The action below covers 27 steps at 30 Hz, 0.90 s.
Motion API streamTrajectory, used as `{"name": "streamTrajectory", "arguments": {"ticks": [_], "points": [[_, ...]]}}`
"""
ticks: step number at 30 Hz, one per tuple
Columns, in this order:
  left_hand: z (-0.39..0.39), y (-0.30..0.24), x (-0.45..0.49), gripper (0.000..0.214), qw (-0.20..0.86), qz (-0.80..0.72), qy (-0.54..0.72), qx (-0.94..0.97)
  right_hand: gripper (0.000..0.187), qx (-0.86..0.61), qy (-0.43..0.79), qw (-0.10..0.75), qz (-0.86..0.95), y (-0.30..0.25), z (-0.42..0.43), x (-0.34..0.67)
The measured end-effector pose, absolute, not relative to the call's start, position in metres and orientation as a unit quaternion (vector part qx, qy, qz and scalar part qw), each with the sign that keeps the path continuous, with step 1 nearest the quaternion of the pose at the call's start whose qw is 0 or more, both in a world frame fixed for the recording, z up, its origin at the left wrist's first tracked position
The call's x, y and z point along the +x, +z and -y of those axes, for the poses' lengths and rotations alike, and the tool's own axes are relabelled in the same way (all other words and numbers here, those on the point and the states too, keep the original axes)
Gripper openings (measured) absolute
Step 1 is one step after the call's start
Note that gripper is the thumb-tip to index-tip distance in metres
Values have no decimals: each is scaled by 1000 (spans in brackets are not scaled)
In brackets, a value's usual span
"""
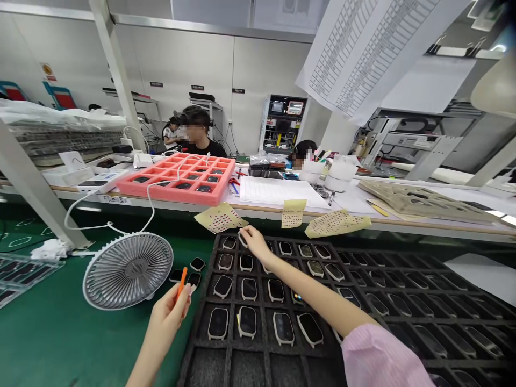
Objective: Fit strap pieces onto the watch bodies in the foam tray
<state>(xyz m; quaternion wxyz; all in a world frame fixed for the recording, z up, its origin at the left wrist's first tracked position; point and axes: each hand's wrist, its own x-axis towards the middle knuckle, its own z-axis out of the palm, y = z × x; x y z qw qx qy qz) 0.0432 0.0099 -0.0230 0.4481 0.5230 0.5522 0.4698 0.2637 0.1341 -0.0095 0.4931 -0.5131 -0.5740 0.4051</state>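
My right hand [255, 242] reached across the black foam tray [205, 371], its fingers together on a smartwatch body [242, 240] in the tray's far row, though I cannot tell how firmly they gripped it. My left hand [167, 317] was closed around an orange stick [182, 282], holding it above the green mat [48, 333], just beside the tray. A few loose smartwatch bodies [197, 264] lay on the mat between my left hand and a white desk fan [128, 271]. Farther off, a salmon-pink foam tray [177, 180] sat on the tabletop [355, 201].
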Motion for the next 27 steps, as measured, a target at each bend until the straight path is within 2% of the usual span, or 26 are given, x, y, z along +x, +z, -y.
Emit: {"name": "streamTrajectory", "arguments": {"ticks": [5,9,14,18,22,27], "points": [[-13,-43,25,52,354,-593,399,603,7,-585,275,405,647,-29,-163,285],[-15,-60,19,49,325,-630,339,619,14,-596,201,333,702,-31,-157,290],[-18,-80,12,37,279,-666,241,649,14,-640,97,255,718,-21,-147,320],[-21,-90,10,29,223,-703,151,659,10,-683,66,201,699,-25,-141,342],[-21,-87,11,26,220,-726,113,642,17,-678,94,197,702,-33,-141,350],[-15,-66,16,25,225,-725,177,626,30,-645,172,264,696,-35,-145,356]]}}
